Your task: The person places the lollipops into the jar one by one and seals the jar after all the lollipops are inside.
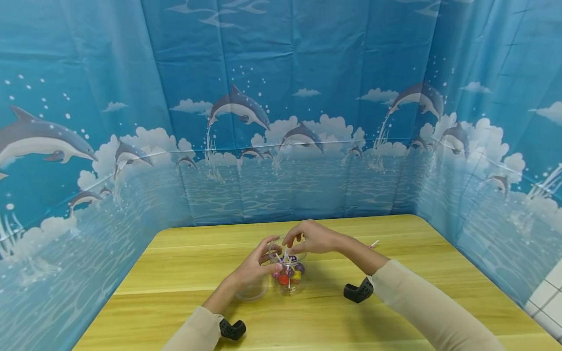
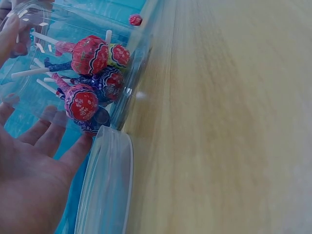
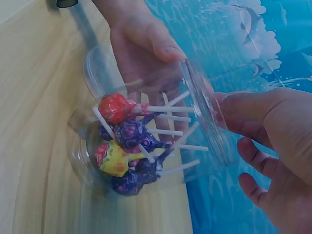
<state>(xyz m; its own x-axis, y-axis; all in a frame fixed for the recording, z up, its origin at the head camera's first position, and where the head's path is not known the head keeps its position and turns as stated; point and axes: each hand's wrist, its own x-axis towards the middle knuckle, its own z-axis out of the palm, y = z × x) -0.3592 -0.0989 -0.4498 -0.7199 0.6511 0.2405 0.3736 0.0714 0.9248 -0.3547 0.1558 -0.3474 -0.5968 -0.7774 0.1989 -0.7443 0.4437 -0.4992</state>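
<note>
A clear plastic jar [image 1: 291,288] stands on the table, holding several lollipops [image 3: 131,134] in red, yellow, pink and purple wrappers, sticks toward the mouth. My left hand [image 1: 253,267] holds the jar's left side, its fingers and thumb spread round the wall. Over the mouth is my right hand [image 1: 317,237], fingers bent down at the rim; in the right wrist view its fingertips reach the rim, and no stick shows clearly between them. A clear round lid [image 2: 105,185] lies beside the jar, near my left hand.
One lollipop [image 2: 135,19] lies on the table beyond the jar; its stick [image 1: 374,243] shows behind my right forearm. A black wrist mount [image 1: 357,291] sits on my right wrist, another [image 1: 232,330] on my left. A dolphin-print curtain [image 1: 307,185] hangs behind the wooden table [image 1: 175,273].
</note>
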